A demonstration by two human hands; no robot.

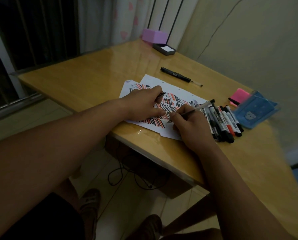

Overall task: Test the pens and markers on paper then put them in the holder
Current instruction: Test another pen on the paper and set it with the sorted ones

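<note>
Yellow-brown wood table (92, 75), glossy top, seen from the head camera looking down over both bare forearms.

Paper (163, 81): white sheets lying near the table's front edge, mostly covered in short red and black strokes in rows.

Left hand (144, 103): rests on the paper, palm down, thumb stretched along the sheet. The fingers are curled and pinch a small black piece (162, 94) that pokes out past the knuckles; whether it is a cap I cannot tell.

Right hand (191, 129): fingers wrapped round a clear-barrelled pen (196, 109) in a writing grip. The tip touches the paper at the lower end of the strokes, just beside the left thumb; the barrel slants up and to the right.

Markers (224, 122): a loose row lying on the table just right of the paper, black and red caps, side by side, touching.

Black pen (176, 75): lies alone beyond the paper, well apart from the row.

Far right: a pink block (240, 97) and a blue translucent case (255, 113), touching. Back corner: a purple box (154, 35) beside a dark tray (164, 50). Which of these is the holder, I cannot tell.
</note>
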